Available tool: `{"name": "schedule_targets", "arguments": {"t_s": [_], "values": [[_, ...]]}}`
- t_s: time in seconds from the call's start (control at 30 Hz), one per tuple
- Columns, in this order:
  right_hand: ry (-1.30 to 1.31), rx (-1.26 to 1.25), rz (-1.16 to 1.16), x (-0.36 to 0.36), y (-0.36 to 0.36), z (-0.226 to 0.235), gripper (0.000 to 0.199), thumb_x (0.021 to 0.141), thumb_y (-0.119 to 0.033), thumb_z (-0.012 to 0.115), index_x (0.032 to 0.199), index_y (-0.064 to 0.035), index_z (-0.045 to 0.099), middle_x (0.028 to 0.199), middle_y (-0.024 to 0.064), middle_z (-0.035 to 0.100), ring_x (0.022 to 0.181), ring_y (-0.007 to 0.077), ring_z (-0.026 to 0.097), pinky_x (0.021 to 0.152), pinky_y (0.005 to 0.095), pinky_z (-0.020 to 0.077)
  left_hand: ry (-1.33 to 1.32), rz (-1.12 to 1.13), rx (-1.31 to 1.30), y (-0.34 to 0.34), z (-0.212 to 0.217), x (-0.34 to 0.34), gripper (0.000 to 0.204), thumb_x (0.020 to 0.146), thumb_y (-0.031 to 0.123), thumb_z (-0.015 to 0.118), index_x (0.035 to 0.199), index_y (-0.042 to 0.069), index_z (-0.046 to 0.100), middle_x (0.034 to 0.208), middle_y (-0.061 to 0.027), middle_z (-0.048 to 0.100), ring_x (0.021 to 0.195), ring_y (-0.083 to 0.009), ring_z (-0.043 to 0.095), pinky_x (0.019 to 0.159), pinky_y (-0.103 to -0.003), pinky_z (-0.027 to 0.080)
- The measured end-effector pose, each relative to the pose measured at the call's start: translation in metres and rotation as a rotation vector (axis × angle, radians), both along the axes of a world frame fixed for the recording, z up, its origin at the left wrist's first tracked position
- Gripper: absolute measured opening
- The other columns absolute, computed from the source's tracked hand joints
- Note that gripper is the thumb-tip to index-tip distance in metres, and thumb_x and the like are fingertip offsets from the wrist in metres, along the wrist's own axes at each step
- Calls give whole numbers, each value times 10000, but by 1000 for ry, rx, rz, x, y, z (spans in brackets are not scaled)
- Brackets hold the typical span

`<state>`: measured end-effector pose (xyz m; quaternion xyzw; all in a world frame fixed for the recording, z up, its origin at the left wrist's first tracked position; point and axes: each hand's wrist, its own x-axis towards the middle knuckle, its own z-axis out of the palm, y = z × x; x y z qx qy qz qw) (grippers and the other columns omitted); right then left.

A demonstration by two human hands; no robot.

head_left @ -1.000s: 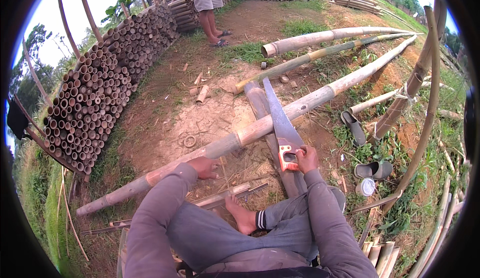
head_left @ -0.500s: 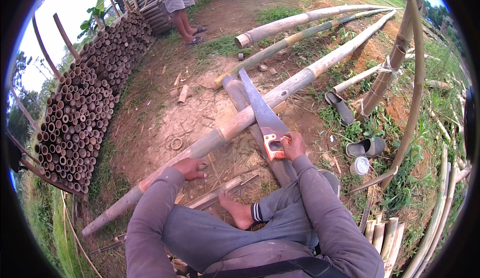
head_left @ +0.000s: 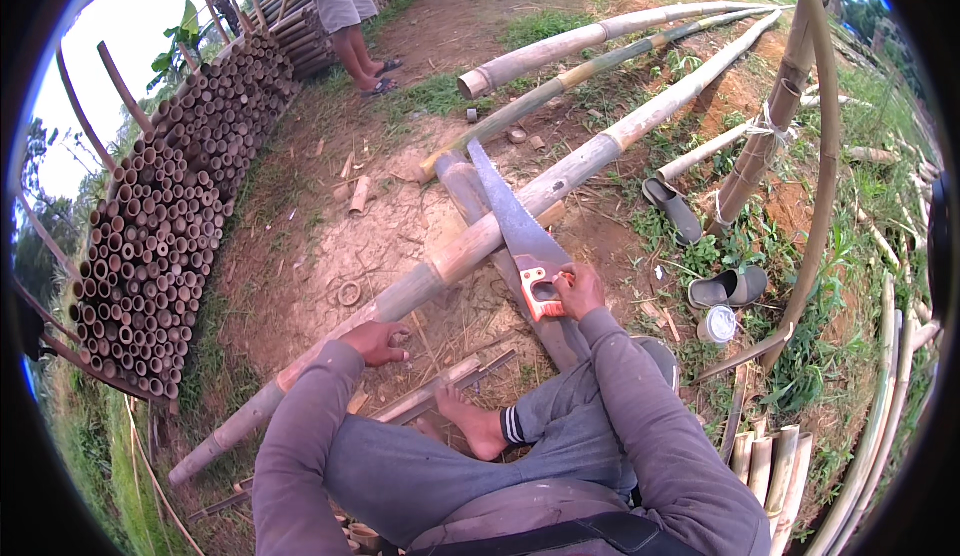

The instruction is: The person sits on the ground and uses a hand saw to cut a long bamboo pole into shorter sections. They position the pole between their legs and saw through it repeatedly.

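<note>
My right hand (head_left: 581, 291) is wrapped round the orange-and-white handle of a handsaw (head_left: 518, 224). The saw's long grey blade lies across a thick bamboo pole (head_left: 555, 185), its tip pointing away from me. That pole runs slantwise from the lower left to the far right. Beneath it, a dark, flat-looking length (head_left: 467, 188) crosses and passes under the saw. My left hand (head_left: 376, 344) is at the near side of the pole, left of the saw, its fingers loosely bent and apart with nothing seen in them. Whether its palm touches the pole is hidden.
A large stack of cut bamboo (head_left: 165, 236) stands at the left. Two more poles, one pale (head_left: 590, 41) and one greenish (head_left: 570, 78), lie farther off. Grey clogs (head_left: 728, 289) and a lidded cup (head_left: 717, 325) are at my right. Another person's legs (head_left: 356, 56) show at the back.
The whole view has shifted a little. The saw stays across the pole in my right hand, and my left hand's fingers have bent slightly more.
</note>
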<state>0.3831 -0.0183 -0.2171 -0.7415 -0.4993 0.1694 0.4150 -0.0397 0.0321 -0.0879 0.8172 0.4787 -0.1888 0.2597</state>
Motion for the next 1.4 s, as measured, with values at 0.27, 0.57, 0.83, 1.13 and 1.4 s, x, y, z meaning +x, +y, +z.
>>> {"name": "schedule_targets", "arguments": {"t_s": [0.27, 0.57, 0.83, 1.13, 1.4], "values": [[-17, 2, -20, -1, 0, -1, 326, 876, -273, 763, 1080, -18, 748, 1074, 219, 730, 1033, 368, 701, 927, 450, 555, 18, 28, -30, -1, 3, 3, 738, 888, 474, 781, 1489, 112, 554, 1192, -178, 740, 1141, -352, 698, 983, -430, 529], [-45, -8, -4, 1, 1, -2, 317, 883, -275, 759, 1070, -20, 747, 1066, 209, 733, 1040, 374, 698, 926, 457, 554, 16, 26, -36, -1, 4, 3, 751, 895, 469, 777, 1511, 115, 531, 1206, -196, 738, 1145, -363, 699, 987, -439, 532], [17, -19, 13, 0, -2, 2, 324, 872, -277, 757, 1108, -54, 742, 1094, 198, 716, 1072, 378, 674, 957, 471, 536, 5, 12, -16, 0, 1, 0, 741, 889, 472, 779, 1502, 125, 549, 1195, -172, 738, 1145, -358, 695, 986, -436, 527], [6, 8, 26, 0, -2, 3, 337, 887, -289, 746, 1122, -48, 734, 1090, 220, 708, 1065, 394, 672, 942, 475, 535, 3, 7, -8, 2, -5, -3, 737, 886, 474, 781, 1493, 123, 556, 1181, -168, 749, 1137, -356, 701, 988, -436, 531], [28, -32, 14, -3, -6, 10, 333, 875, -295, 738, 1106, -56, 739, 1104, 213, 713, 1082, 400, 665, 954, 486, 526, -5, 4, -17, -1, 2, 2, 733, 891, 435, 780, 1501, 107, 540, 1250, -206, 732, 1177, -369, 695, 1009, -442, 535]]}}
